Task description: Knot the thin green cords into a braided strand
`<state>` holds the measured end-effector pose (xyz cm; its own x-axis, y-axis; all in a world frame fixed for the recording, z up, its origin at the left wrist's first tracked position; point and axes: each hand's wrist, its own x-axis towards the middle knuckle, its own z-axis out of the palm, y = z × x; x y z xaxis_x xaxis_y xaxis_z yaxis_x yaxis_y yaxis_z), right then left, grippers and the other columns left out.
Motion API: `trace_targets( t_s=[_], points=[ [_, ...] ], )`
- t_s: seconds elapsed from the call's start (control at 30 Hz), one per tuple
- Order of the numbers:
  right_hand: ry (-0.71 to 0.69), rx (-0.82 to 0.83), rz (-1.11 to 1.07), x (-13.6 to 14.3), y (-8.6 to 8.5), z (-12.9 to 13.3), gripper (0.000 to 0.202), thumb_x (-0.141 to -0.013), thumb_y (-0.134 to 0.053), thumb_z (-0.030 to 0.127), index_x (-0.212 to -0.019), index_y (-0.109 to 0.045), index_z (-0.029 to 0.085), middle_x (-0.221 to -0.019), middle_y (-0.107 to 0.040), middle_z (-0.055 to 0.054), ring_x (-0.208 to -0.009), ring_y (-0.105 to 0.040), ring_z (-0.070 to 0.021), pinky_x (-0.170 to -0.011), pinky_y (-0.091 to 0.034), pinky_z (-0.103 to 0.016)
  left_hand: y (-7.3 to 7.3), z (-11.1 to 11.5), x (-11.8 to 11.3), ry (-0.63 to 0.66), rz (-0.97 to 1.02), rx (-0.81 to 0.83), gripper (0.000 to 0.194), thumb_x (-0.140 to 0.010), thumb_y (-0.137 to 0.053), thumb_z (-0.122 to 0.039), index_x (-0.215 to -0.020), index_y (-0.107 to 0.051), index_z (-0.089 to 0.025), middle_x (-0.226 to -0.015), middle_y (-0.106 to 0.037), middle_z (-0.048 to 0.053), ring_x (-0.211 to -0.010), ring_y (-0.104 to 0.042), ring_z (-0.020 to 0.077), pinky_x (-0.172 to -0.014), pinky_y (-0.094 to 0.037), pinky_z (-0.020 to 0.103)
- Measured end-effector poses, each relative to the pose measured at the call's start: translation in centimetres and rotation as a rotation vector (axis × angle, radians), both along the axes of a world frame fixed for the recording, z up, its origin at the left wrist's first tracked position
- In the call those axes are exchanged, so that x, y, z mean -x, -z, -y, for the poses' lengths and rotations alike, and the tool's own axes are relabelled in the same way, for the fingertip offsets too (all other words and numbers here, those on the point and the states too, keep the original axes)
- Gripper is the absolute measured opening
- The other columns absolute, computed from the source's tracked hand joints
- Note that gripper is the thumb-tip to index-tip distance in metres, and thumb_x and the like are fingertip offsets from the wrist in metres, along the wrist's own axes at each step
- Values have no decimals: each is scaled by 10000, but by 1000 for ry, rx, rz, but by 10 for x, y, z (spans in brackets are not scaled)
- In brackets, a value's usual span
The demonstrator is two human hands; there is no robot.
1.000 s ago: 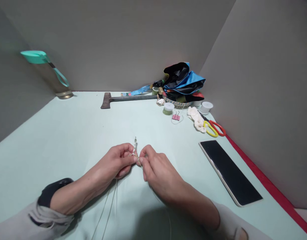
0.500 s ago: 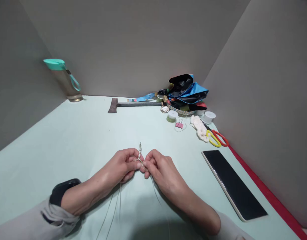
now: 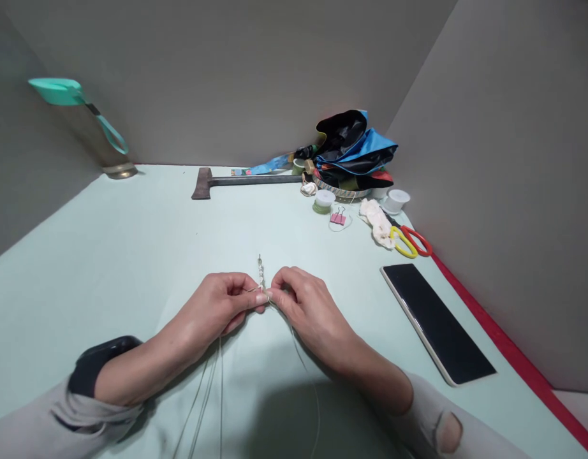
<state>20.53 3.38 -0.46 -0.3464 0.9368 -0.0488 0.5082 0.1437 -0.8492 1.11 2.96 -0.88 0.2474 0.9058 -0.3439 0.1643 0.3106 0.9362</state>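
Note:
A short knotted cord (image 3: 261, 271) in a pale colour points away from me over the table, its lower end between my fingertips. My left hand (image 3: 229, 299) pinches the knot area between thumb and forefinger. Close against it, my right hand (image 3: 301, 303) pinches a strand at the same spot. Several thin loose strands (image 3: 220, 382) hang below the left hand toward the table's front. One more strand (image 3: 307, 370) curves down beneath the right hand. The exact crossing of the strands is partly hidden by the fingers.
Along the back lie a hatchet (image 3: 253, 181), a blue and black folded bag (image 3: 356, 153) and a bottle with a teal lid (image 3: 59, 92). Thread spools (image 3: 324, 201), a pink binder clip (image 3: 338, 218), scissors (image 3: 411, 242) and a phone (image 3: 435, 319) are at the right.
The camera view has shifted, so the table things sit higher and further left. Both hands stay pinched at the cord, and the right hand's fingers have closed in nearer the knot.

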Motion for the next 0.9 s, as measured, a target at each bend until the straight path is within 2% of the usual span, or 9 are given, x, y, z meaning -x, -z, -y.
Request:
trace_targets(
  t_s=[0.13, 0.37, 0.5, 0.67, 0.77, 0.9],
  points=[
    [-18, -31, 13, -2, 0, 1, 217, -1063, -627, 137, -859, -642, 210, -913, -647, -9, -847, -579, -176, -803, -415, -315, -2, 1, -3, -28, -4, -1, 415, -811, -910, -504, -680, -669, -193, -509, -465, -82, -447, -315, 80, -463, -181, 279],
    [-47, -8, -11, -2, 0, 1, 197, -1061, -633, 114, -902, -717, 193, -989, -715, -31, -920, -640, -176, -848, -442, -309, 1, 0, 0, -14, -12, 1, 357, -923, -843, -425, -748, -629, -201, -556, -421, -124, -459, -264, 75, -448, -184, 232],
    [-42, 16, -17, 0, 1, 1, 200, -1055, -636, 130, -881, -711, 193, -935, -703, -22, -865, -621, -175, -809, -438, -309, 3, 0, 1, -10, -19, -2, 364, -974, -826, -393, -760, -607, -197, -581, -425, -127, -455, -261, 69, -435, -190, 216],
    [-68, 2, -11, 0, 3, 3, 200, -1017, -625, 77, -864, -680, 193, -906, -680, -17, -811, -580, -169, -773, -426, -304, 7, 1, -1, -15, -1, -13, 395, -1020, -776, -469, -783, -598, -209, -575, -429, -129, -438, -320, 77, -442, -275, 221],
    [-90, 4, -14, -3, 3, 3, 198, -1000, -612, 59, -880, -690, 195, -899, -672, -12, -770, -558, -161, -746, -428, -300, 6, 2, -1, -14, 12, -5, 353, -992, -783, -476, -826, -616, -213, -539, -434, -134, -429, -338, 81, -452, -261, 224],
    [-107, 65, -41, -8, 3, 4, 184, -1007, -591, 73, -911, -700, 187, -933, -672, -5, -675, -586, -122, -702, -463, -290, 8, 3, 1, -17, 30, 17, 315, -968, -792, -448, -844, -620, -216, -495, -430, -145, -403, -291, 76, -439, -217, 225]
  ],
)
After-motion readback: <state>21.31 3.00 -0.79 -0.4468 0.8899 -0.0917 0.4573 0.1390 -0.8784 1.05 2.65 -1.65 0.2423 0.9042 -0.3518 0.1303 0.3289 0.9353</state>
